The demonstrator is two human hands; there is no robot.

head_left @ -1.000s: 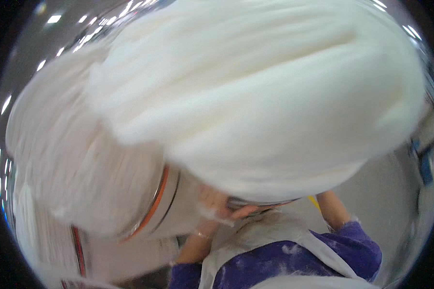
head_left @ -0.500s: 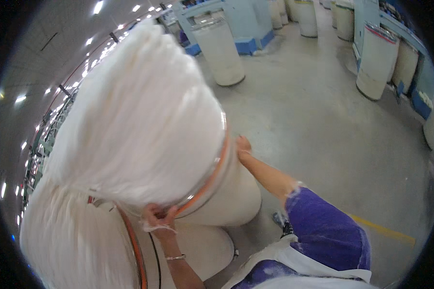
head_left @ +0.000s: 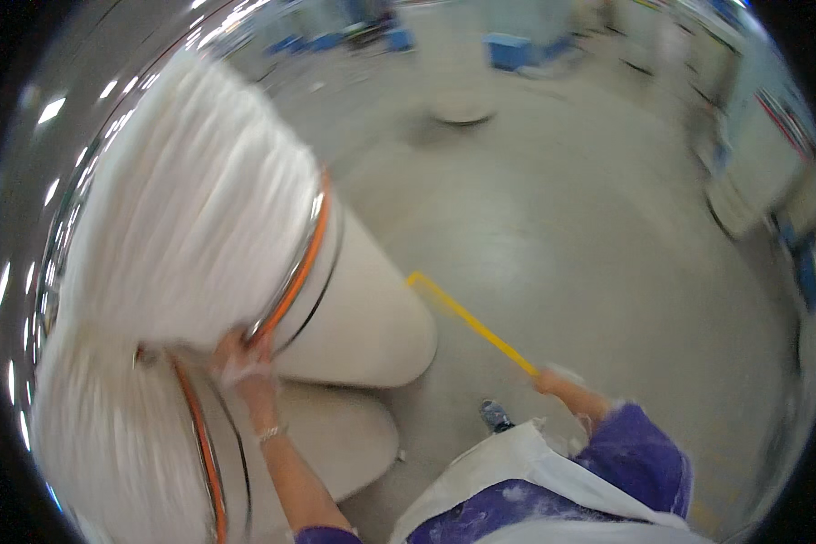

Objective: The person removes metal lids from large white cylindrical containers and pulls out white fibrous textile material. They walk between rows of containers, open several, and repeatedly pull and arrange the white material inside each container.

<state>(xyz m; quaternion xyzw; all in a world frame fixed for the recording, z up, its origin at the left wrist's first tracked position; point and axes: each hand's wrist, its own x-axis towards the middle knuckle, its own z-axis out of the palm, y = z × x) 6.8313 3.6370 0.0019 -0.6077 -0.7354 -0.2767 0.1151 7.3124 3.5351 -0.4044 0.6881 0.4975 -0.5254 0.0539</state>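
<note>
My left hand [head_left: 245, 358] is closed on the metal rim of a tall white sliver can [head_left: 358, 304]. The can leans to the left, and an orange band and a thin dark ring circle it below the rim. Thick white fibre sliver [head_left: 190, 199] bulges out of its top. Below it is a second sliver can [head_left: 335, 431], also heaped with white sliver [head_left: 109, 435]; the two heaps touch. My right hand [head_left: 558, 385] is off the can, near my apron, in front of a yellow floor line. Blur hides how its fingers are set.
The yellow line [head_left: 476, 326] runs across the grey floor [head_left: 553, 218] beside the near can. Another tall can [head_left: 449, 63] stands ahead, and more cans [head_left: 757, 168] stand at the right by blue-grey machines. My shoe [head_left: 496, 415] shows beyond my apron [head_left: 490, 471].
My right hand has let go of the near can's side and drawn back toward me. My left hand keeps its grip. The cans now appear farther left, and the surroundings have shifted with the view.
</note>
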